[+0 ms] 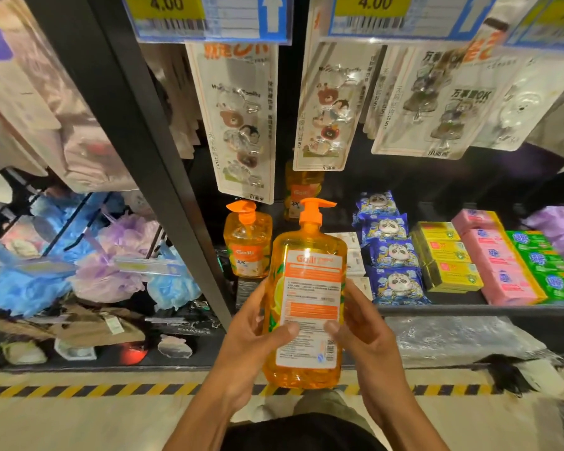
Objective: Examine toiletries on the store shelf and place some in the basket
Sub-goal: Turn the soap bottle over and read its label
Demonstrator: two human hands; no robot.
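A large orange pump bottle (306, 288) of liquid soap stands upright in front of me, its back label with small print and a barcode facing me. My left hand (254, 333) grips its left side, thumb across the label. My right hand (365, 333) grips the right side, thumb on the label too. Two more orange pump bottles (246, 242) stand on the shelf behind. No basket is in view.
Blue panda packets (391, 252), yellow, pink and green soap boxes (498, 265) line the shelf (469, 309) at right. Blister packs of hooks (241, 125) hang above. Bath puffs (111, 275) fill the left bay past a dark upright post (163, 177). Striped tape (79, 390) marks the floor.
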